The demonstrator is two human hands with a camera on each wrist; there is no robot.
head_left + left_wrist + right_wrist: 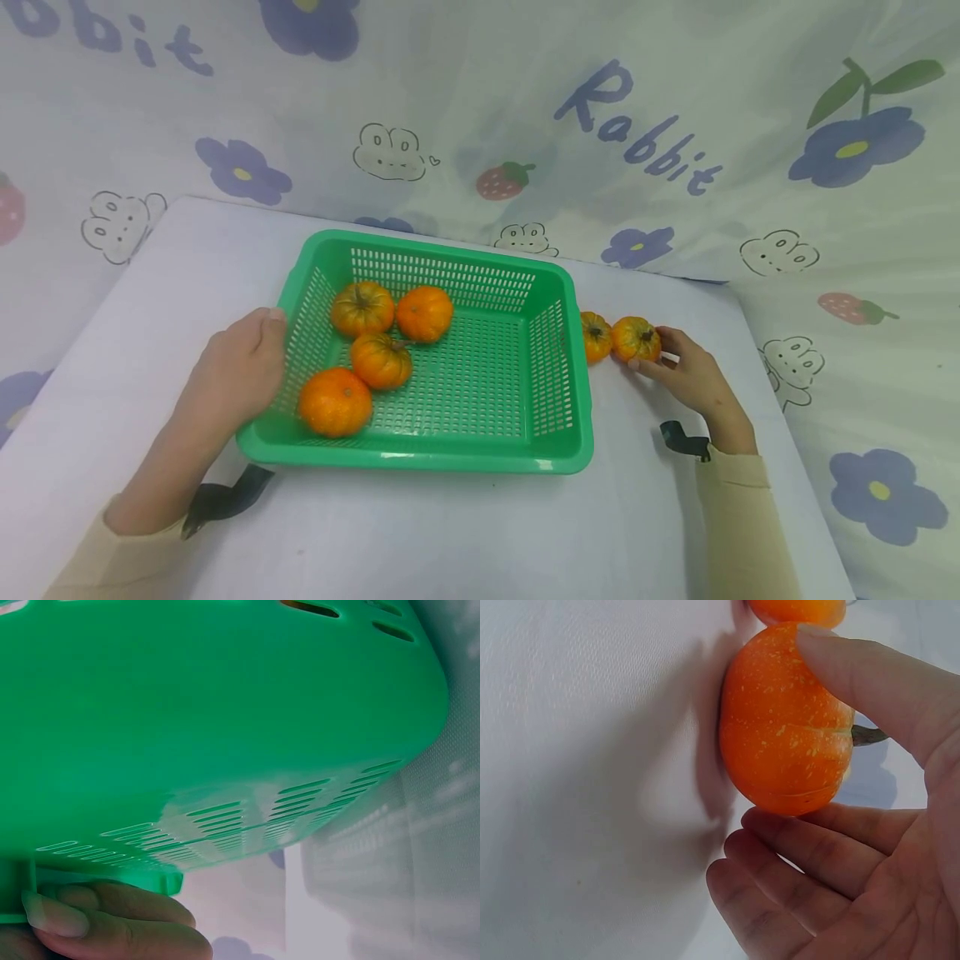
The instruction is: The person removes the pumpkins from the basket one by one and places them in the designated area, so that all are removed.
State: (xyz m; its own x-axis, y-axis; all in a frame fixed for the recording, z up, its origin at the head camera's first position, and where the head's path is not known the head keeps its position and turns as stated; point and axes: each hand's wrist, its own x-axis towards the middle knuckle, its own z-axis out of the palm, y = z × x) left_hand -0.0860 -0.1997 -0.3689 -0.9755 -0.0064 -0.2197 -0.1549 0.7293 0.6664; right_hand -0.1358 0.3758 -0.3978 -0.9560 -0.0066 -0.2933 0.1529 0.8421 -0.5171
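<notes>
A green plastic basket [465, 462] with slotted walls sits on the table, several small orange pumpkins [335, 402] inside it, mostly toward its left. My left hand [243, 362] grips the basket's left rim; in the left wrist view the fingers [127, 930] curl under the rim beside the green wall. Right of the basket, my right hand [693, 375] holds a small pumpkin [637, 339] resting on the table. The right wrist view shows the thumb on one side of this pumpkin [787, 727] and the fingertips touching the opposite side. Its short stem points toward the palm.
Another small pumpkin [596, 337] stands between the held one and the basket's right wall, partly hidden by the rim. A white cloth covers the table [450, 542]. Behind hangs a curtain [465, 100] printed with flowers, rabbits and strawberries.
</notes>
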